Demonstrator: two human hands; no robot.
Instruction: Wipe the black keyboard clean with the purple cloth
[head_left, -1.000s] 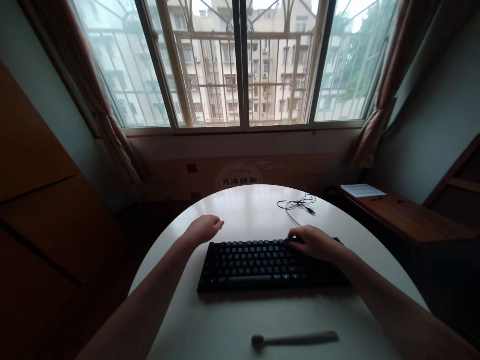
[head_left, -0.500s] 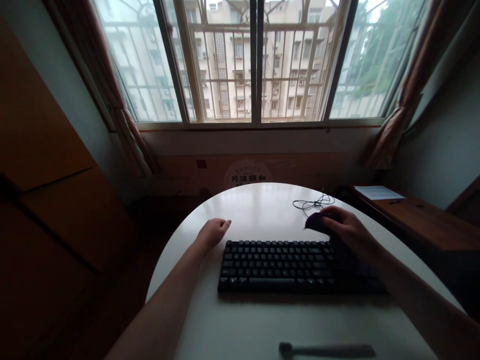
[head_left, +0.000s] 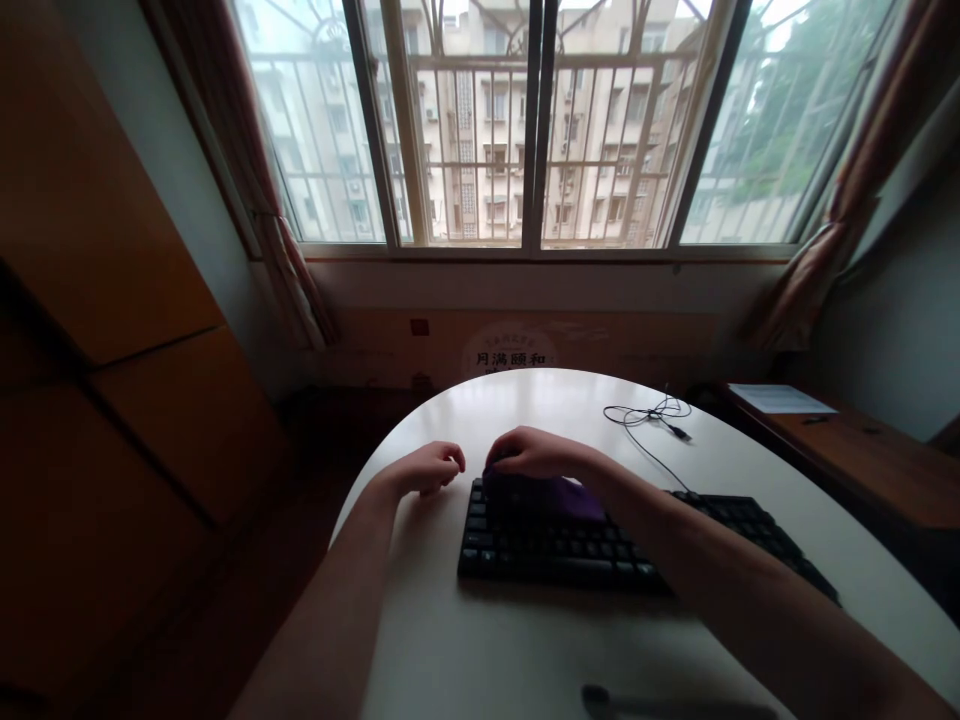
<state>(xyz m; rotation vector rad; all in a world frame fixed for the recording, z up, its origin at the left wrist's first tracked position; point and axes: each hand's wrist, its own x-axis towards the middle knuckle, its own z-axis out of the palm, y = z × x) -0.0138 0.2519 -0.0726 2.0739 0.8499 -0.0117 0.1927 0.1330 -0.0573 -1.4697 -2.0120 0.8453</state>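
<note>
A black keyboard (head_left: 555, 566) lies on the white round table (head_left: 420, 620). My right hand (head_left: 536, 452) is closed on a purple cloth (head_left: 574, 497), at the upper left part of the keyboard. The cloth drapes over some of the keys, and my right forearm crosses above the others. Just left of the keyboard's corner is my left hand (head_left: 429, 467), its fingers loosely bent and apart, with nothing visible in it. A thin black cable (head_left: 646, 450) with a USB plug leads from the keyboard's back edge into a loose coil.
Near the table's front edge lies a dark brush (head_left: 667, 705), partly cut off by the frame. To the right stands a brown wooden desk (head_left: 892, 460) with white paper (head_left: 780, 398) on it. A large box with printed characters (head_left: 510, 358) sits below the window.
My right hand has carried the purple cloth from the keyboard's right part to its left end. The fingers of my left hand have loosened. The view has shifted slightly.
</note>
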